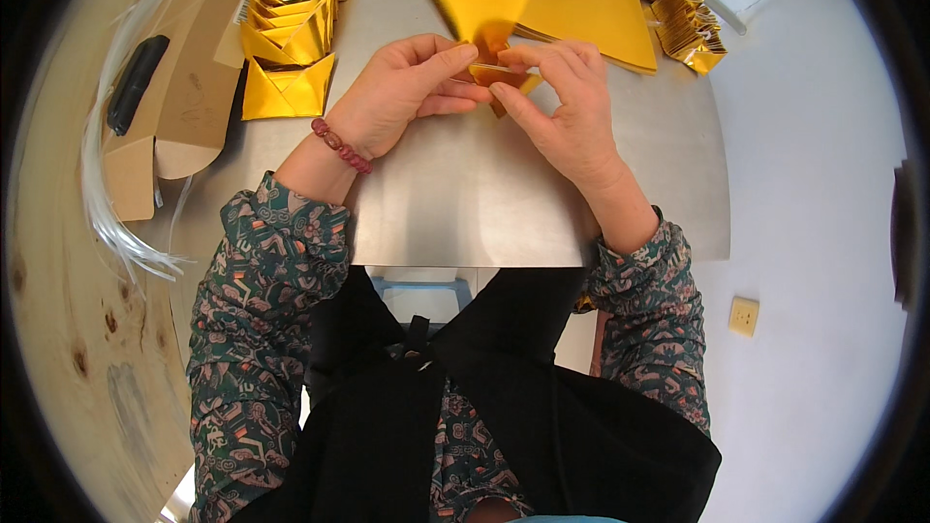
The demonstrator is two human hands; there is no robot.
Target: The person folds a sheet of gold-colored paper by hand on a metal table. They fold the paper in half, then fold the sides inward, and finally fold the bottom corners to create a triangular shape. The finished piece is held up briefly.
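Observation:
Between my two hands, above the metal table, is a partly folded sheet of gold foil paper. Its upper part fans out into a wide, slightly blurred flap, while the lower part narrows into folds at my fingertips. My left hand pinches the folds from the left with thumb and fingers. From the right, my right hand grips the folded edge between thumb and forefinger. Fingers partly hide the lower folds. Left of my hands stands a long row of nested folded gold paper pieces.
A stack of flat gold sheets lies at the back right, beside a smaller bundle of folded gold pieces. On the left are an open cardboard box, a black object and clear plastic strands. A white wall borders the table.

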